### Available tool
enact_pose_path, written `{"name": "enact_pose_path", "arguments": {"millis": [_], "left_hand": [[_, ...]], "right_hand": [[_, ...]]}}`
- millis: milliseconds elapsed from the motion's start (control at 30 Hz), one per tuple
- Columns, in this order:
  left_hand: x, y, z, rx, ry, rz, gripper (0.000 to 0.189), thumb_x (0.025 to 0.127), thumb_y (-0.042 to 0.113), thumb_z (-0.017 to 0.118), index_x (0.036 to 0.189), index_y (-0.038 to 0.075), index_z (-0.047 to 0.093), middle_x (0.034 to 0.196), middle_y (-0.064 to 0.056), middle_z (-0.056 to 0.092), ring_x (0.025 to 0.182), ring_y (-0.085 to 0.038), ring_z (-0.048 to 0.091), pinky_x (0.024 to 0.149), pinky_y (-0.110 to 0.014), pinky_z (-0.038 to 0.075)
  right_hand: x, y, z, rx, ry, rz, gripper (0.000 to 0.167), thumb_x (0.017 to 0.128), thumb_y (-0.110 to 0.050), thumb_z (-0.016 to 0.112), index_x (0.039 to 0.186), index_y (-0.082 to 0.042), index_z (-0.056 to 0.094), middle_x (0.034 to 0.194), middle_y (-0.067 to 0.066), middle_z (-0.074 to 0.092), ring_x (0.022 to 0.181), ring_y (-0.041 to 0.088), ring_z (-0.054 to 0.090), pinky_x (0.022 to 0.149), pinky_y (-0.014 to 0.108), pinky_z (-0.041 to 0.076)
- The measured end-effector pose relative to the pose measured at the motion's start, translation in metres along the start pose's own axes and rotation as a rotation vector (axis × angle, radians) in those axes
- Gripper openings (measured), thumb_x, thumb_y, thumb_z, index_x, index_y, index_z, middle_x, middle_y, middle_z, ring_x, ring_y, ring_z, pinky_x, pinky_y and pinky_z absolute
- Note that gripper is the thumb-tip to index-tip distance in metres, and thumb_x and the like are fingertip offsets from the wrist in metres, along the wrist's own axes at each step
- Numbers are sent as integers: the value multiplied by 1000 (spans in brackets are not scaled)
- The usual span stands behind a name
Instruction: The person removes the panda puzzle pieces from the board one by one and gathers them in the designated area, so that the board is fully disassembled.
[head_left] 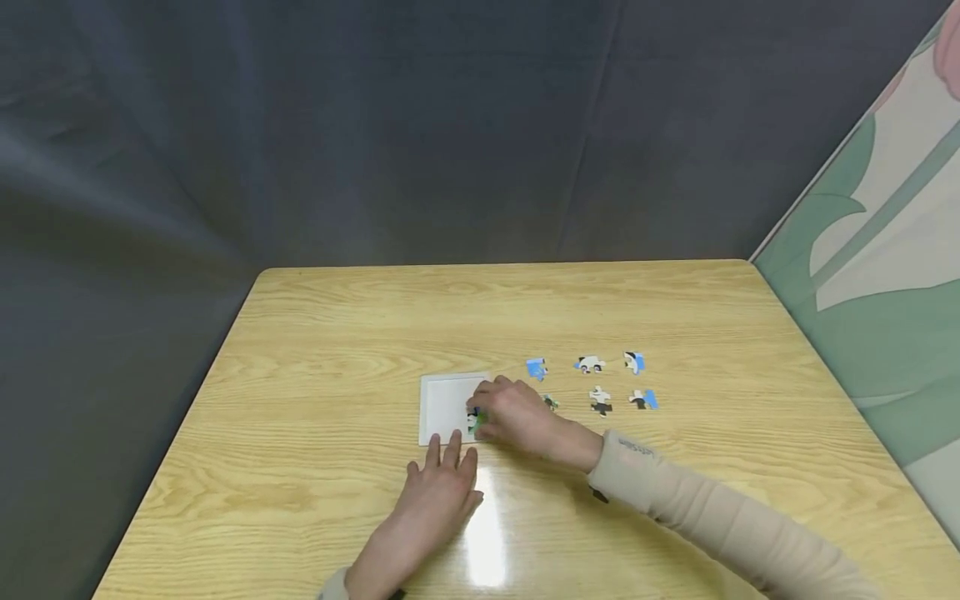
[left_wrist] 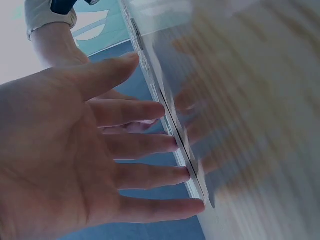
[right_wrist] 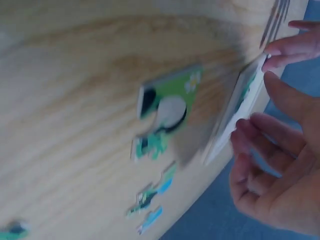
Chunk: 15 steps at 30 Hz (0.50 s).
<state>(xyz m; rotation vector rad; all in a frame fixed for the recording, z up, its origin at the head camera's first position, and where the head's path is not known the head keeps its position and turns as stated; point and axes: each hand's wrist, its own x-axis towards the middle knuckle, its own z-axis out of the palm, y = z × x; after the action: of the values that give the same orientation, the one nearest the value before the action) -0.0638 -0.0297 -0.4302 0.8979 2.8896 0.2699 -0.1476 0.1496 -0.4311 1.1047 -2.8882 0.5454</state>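
A white square frame tray (head_left: 442, 408) lies on the table. Inside its right side, near the lower corner, sits a green, black and white jigsaw piece (head_left: 473, 421). My right hand (head_left: 517, 415) is over that side, fingertips right at the piece and partly covering it. In the right wrist view, thumb and fingers of the right hand (right_wrist: 280, 155) stand apart beside the tray (right_wrist: 225, 132), with nothing pinched between them. My left hand (head_left: 440, 492) lies palm down, its straight fingers (left_wrist: 150, 172) spread at the tray's near edge.
Right of the tray lie several loose jigsaw pieces, among them a blue one (head_left: 536, 368), a panda-face one (head_left: 590, 364) and a black-and-white one (head_left: 600, 401). My right forearm hides part of this area; a green flowered piece (right_wrist: 172, 97) shows in the right wrist view.
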Motion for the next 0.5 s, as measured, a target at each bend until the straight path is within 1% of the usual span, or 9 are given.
{"name": "enact_pose_path", "arguments": {"millis": [133, 233, 300, 367, 433, 500], "left_hand": [[-1, -1, -1, -4, -18, 7, 50, 90, 34, 65, 128, 1, 58, 138, -29, 47, 121, -53, 46, 75, -62, 52], [-1, -4, -2, -11, -3, 14, 50, 91, 35, 65, 127, 1, 58, 138, -29, 47, 120, -53, 47, 76, -63, 52], [1, -9, -3, -35, 13, -10, 52, 91, 34, 65, 129, 0, 57, 140, -29, 45, 123, -53, 45, 79, -66, 49], [3, -17, -4, -60, 34, -49, 53, 91, 33, 64, 131, -2, 55, 143, -29, 41, 126, -52, 41, 82, -70, 45], [7, -26, -5, -79, 48, -95, 56, 91, 31, 65, 133, -5, 53, 145, -29, 37, 131, -50, 37, 84, -73, 41], [11, -38, -6, -92, 59, -118, 59, 90, 28, 67, 134, -7, 50, 146, -30, 36, 132, -48, 36, 84, -74, 40]], "right_hand": [[-1, -4, 6, -42, -6, 43, 35, 78, -26, 79, 109, -11, 71, 103, 0, 67, 89, 19, 58, 75, 38, 52], [-2, -6, 7, -56, -7, 60, 31, 79, -24, 79, 107, -13, 72, 100, -1, 65, 85, 18, 56, 71, 34, 49], [-3, -8, 7, -56, -6, 73, 31, 79, -23, 79, 107, -12, 72, 98, -1, 64, 83, 17, 55, 70, 32, 48], [-3, -9, 6, -52, -6, 88, 33, 79, -22, 79, 108, -10, 71, 98, 0, 63, 82, 17, 54, 69, 30, 47], [-2, -9, 6, -43, -5, 101, 35, 78, -22, 79, 108, -8, 71, 100, 2, 63, 82, 17, 53, 67, 29, 47], [-1, -8, 6, -27, -8, 114, 36, 77, -22, 80, 108, -6, 70, 100, 5, 63, 81, 18, 53, 67, 28, 47]]}}
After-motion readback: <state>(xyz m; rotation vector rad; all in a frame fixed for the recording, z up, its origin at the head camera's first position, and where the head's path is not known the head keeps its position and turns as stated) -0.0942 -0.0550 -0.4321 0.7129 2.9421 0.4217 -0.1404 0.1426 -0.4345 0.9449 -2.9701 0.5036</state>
